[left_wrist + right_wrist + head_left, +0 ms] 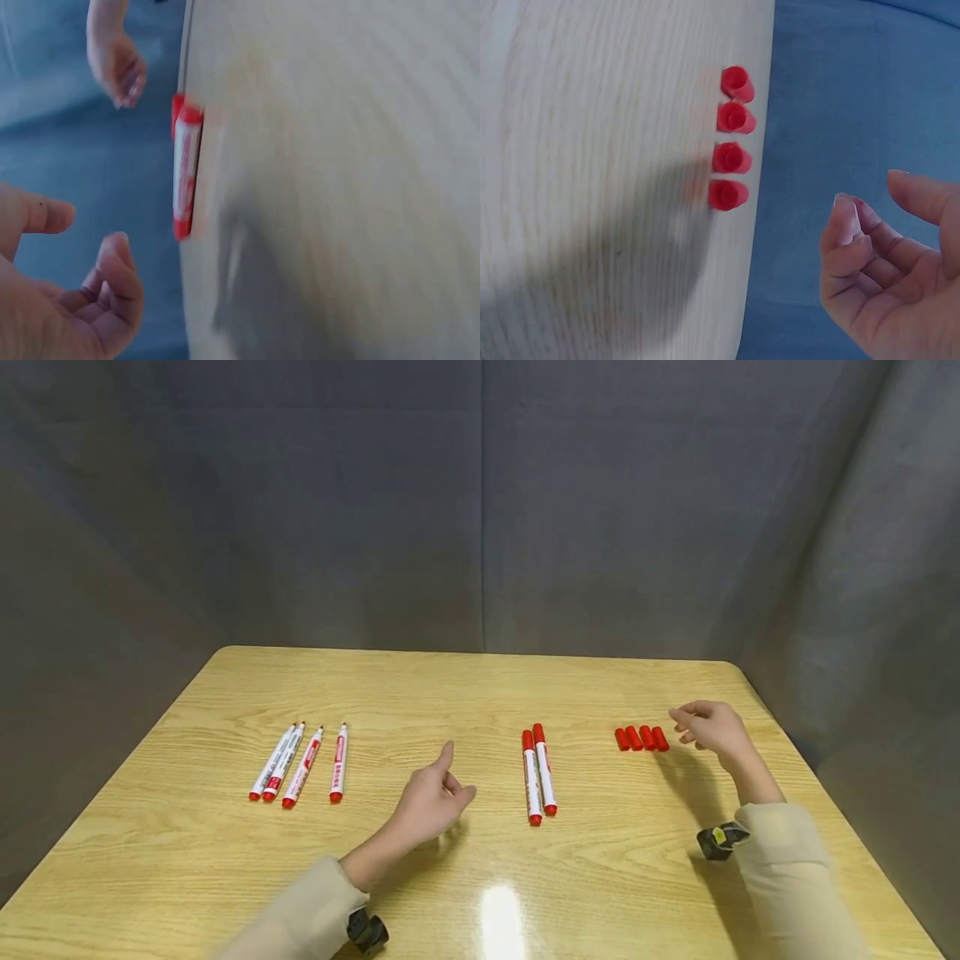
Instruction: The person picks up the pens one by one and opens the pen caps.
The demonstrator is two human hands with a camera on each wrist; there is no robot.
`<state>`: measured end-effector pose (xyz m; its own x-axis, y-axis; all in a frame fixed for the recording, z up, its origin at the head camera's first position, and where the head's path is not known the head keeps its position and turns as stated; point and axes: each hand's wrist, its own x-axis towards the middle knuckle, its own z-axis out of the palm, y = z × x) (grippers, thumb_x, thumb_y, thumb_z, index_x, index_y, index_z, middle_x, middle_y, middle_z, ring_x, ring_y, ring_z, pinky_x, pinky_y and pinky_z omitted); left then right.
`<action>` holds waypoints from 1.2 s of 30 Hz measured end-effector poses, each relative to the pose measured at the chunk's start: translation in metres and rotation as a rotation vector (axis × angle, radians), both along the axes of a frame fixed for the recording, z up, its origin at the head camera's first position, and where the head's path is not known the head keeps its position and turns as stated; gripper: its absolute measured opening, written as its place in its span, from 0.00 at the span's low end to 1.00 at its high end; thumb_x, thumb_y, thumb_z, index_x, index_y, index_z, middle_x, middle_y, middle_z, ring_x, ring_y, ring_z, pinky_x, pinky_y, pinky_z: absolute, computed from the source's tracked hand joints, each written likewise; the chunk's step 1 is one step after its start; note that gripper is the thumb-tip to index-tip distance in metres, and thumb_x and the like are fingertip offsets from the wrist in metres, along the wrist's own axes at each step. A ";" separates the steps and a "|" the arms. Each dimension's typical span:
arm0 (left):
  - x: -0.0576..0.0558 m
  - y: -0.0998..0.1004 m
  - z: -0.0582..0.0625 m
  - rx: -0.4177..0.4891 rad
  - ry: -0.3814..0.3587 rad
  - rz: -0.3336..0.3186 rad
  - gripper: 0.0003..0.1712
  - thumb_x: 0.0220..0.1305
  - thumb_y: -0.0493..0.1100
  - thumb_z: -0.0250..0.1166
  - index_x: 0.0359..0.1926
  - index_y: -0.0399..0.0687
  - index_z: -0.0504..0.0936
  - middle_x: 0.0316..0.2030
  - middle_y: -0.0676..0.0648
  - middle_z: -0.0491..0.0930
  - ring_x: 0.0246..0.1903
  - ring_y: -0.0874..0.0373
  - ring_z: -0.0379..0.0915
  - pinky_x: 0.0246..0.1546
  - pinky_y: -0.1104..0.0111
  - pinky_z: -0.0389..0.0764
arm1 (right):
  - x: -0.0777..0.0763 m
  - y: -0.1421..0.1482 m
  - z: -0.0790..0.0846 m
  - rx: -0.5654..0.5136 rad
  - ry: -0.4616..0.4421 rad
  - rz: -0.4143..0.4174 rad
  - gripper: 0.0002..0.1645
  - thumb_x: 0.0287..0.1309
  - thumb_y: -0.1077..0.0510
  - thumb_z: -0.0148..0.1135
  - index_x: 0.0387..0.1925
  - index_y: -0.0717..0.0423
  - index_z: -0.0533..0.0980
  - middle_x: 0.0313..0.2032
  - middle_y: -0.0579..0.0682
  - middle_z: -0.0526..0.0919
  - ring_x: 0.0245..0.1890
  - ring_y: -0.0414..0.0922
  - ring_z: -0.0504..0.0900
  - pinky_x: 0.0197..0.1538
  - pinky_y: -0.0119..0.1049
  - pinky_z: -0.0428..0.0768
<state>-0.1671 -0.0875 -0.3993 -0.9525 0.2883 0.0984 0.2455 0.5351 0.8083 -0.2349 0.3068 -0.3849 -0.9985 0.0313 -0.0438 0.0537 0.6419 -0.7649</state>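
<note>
In the head view, your left hand (432, 799) hovers over the wooden table (480, 693) at lower centre, fingers loose, the forefinger lifted, and nothing in its grasp. Just to its right, in the middle of the frame, lie two capped markers (538, 773) side by side and touching, red caps toward the far edge. Your right hand (711, 727) hangs at centre right, fingers loosely curled and empty, its fingertips just beside the nearest of four red caps (641, 738) that lie in a tight row. At centre left lie four uncapped markers (300, 764), tips toward the far edge, the two on the left touching, well apart from both hands.

In the left wrist view, which is blurred, your left hand (56, 300) fills the lower left corner, fingers curled slackly around nothing. The capped markers (185, 166) show left of centre, apart from it; your right hand (116, 66) is at the upper left.

In the right wrist view, your right hand (900, 262) sits at lower right, fingers relaxed and half bent, holding nothing. The four red caps (732, 137) stand in a column at upper centre, open ends toward the camera, near the fingertips but not touching
</note>
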 end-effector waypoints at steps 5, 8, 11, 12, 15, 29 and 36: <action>0.001 0.029 -0.009 -0.015 -0.064 -0.062 0.43 0.54 0.36 0.61 0.65 0.23 0.48 0.19 0.51 0.73 0.13 0.65 0.65 0.17 0.72 0.69 | 0.001 -0.005 0.005 -0.008 0.011 0.014 0.31 0.65 0.48 0.46 0.51 0.74 0.69 0.39 0.65 0.76 0.30 0.48 0.78 0.35 0.41 0.75; 0.000 0.042 -0.013 0.025 -0.132 -0.071 0.43 0.54 0.35 0.61 0.64 0.23 0.49 0.15 0.49 0.73 0.11 0.64 0.63 0.12 0.74 0.64 | 0.001 -0.007 0.007 -0.003 0.020 0.018 0.30 0.65 0.48 0.46 0.50 0.74 0.69 0.38 0.64 0.77 0.30 0.47 0.78 0.35 0.40 0.75; -0.003 0.052 -0.017 0.051 -0.189 -0.060 0.42 0.54 0.36 0.62 0.64 0.23 0.51 0.12 0.45 0.74 0.08 0.62 0.64 0.08 0.75 0.60 | 0.001 -0.007 0.007 -0.001 0.025 0.021 0.29 0.65 0.49 0.46 0.49 0.74 0.69 0.38 0.64 0.77 0.29 0.45 0.77 0.34 0.40 0.75; -0.005 0.055 -0.018 0.047 -0.202 -0.057 0.42 0.54 0.36 0.62 0.64 0.24 0.52 0.11 0.44 0.74 0.07 0.61 0.64 0.08 0.76 0.60 | 0.001 -0.007 0.008 -0.002 0.024 0.022 0.29 0.65 0.49 0.46 0.49 0.74 0.70 0.37 0.64 0.76 0.29 0.46 0.78 0.34 0.40 0.75; -0.009 0.062 -0.021 0.013 -0.212 -0.055 0.43 0.52 0.37 0.64 0.64 0.24 0.53 0.11 0.44 0.75 0.07 0.59 0.69 0.07 0.74 0.65 | 0.002 -0.006 0.007 -0.004 0.017 0.025 0.30 0.65 0.48 0.46 0.49 0.74 0.69 0.38 0.64 0.76 0.29 0.47 0.78 0.34 0.39 0.75; -0.017 0.086 -0.029 -0.010 -0.283 -0.013 0.45 0.50 0.37 0.65 0.66 0.28 0.52 0.15 0.48 0.75 0.07 0.59 0.70 0.08 0.69 0.72 | 0.001 0.003 -0.001 -0.045 0.040 0.022 0.35 0.62 0.41 0.50 0.49 0.72 0.70 0.37 0.63 0.78 0.28 0.46 0.79 0.33 0.43 0.76; -0.019 0.090 -0.032 -0.095 -0.182 -0.030 0.17 0.48 0.38 0.67 0.36 0.39 0.69 0.15 0.50 0.72 0.05 0.61 0.69 0.06 0.71 0.71 | 0.008 -0.006 0.006 -0.017 0.030 0.028 0.32 0.65 0.46 0.46 0.53 0.74 0.68 0.42 0.68 0.76 0.29 0.42 0.78 0.34 0.39 0.76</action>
<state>-0.1865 0.0026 -0.4316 -0.9429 0.3164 -0.1037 0.1165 0.6053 0.7874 -0.2268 0.3009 -0.3786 -0.9999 0.0029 -0.0145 0.0131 0.6298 -0.7766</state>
